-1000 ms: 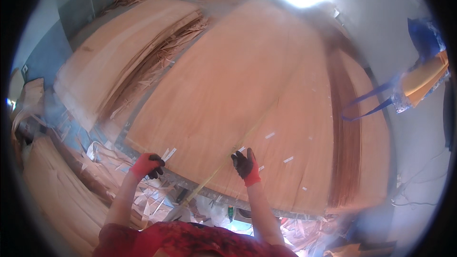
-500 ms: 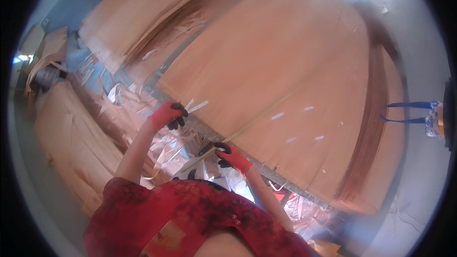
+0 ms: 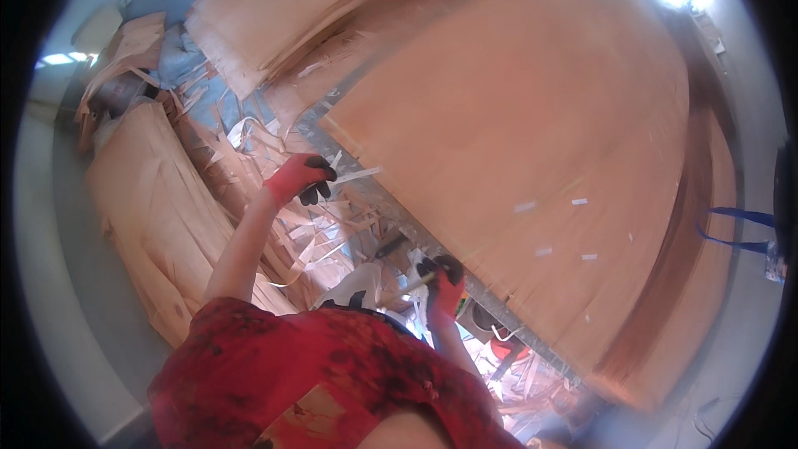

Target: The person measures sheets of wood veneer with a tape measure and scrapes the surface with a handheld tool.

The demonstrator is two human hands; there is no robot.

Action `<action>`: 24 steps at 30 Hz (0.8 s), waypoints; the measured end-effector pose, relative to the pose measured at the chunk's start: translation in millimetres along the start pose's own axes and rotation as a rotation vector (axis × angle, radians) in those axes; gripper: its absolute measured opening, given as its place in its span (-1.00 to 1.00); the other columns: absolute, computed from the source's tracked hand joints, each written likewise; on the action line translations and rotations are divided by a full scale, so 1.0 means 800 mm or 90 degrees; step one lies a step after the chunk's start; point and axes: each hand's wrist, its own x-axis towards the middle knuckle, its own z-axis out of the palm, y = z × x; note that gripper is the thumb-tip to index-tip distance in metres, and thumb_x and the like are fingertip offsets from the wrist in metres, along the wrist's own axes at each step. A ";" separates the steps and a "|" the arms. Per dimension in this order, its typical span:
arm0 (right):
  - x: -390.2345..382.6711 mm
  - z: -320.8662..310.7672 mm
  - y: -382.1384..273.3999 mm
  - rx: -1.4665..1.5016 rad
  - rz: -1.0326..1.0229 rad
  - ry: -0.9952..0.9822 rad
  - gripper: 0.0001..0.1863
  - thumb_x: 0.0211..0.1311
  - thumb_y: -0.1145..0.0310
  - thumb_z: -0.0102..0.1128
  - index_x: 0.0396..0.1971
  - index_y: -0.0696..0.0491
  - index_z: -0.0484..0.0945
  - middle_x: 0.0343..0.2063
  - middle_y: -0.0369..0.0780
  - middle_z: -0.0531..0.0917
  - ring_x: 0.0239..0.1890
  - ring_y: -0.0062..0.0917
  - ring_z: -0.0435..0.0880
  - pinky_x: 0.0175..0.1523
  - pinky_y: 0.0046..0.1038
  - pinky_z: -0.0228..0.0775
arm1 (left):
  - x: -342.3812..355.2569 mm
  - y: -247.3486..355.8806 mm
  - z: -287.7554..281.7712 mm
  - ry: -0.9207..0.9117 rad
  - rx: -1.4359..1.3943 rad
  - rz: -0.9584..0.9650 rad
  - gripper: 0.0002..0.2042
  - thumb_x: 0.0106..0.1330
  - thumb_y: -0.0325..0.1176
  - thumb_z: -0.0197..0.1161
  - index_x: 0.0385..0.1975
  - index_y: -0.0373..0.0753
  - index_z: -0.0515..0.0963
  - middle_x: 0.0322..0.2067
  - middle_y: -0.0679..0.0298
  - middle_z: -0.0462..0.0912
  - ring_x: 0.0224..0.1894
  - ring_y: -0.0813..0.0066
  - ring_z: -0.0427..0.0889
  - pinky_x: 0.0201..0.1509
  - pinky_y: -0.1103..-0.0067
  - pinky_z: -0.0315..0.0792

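Observation:
My left hand [image 3: 298, 181], in a red and black glove, is closed on narrow white strips [image 3: 357, 173] at the left edge of a large pale wood veneer sheet [image 3: 507, 166]. Lower and to its right, my right hand [image 3: 442, 289], also gloved, is closed on a thin yellow tape [image 3: 414, 285] just off the sheet's near edge. Short white strips [image 3: 579, 201] lie scattered on the veneer, which rests on a grey-edged worktable [image 3: 386, 208].
Veneer stacks stand at upper left [image 3: 241, 25] and left [image 3: 150, 183], with heaped scraps [image 3: 233, 150] between. A reddish-brown band [image 3: 657, 291] runs along the right. A blue-handled bag [image 3: 769, 254] is at far right.
The view has swung and tilted. My right hand has drawn back from on the veneer to beyond its near edge, and the long yellow tape across the sheet is now hard to see.

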 end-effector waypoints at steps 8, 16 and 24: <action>-0.003 -0.150 -0.111 -0.177 -0.107 0.146 -0.69 0.40 0.48 -0.05 0.11 0.05 0.35 -0.05 -0.13 0.60 -0.41 -0.37 0.73 -0.37 -0.46 0.56 | -0.069 -0.047 0.010 0.100 0.054 -0.003 -0.80 0.30 -0.29 0.26 -0.18 -0.23 0.65 -0.48 0.19 0.74 -0.66 0.48 0.62 -0.62 0.59 0.49; -0.020 -0.223 -0.122 -0.432 -0.008 0.159 -0.51 0.38 0.39 0.10 0.28 0.00 0.31 -0.07 -0.12 0.61 -0.27 -0.41 0.71 -0.19 -0.42 0.53 | -0.103 -0.048 -0.089 0.349 -0.003 0.102 -0.80 0.27 -0.31 0.25 -0.18 -0.21 0.66 -0.36 0.23 0.76 -0.62 0.45 0.65 -0.57 0.58 0.51; -0.015 -0.187 -0.165 -0.889 0.122 0.293 -0.25 0.25 0.02 0.19 0.41 -0.12 0.21 0.17 0.07 0.55 0.07 -0.05 0.64 0.14 -0.13 0.44 | 0.015 -0.018 -0.263 0.315 0.007 0.144 -0.78 0.22 -0.28 0.35 -0.25 -0.29 0.68 -0.39 0.28 0.70 -0.57 0.47 0.66 -0.52 0.60 0.51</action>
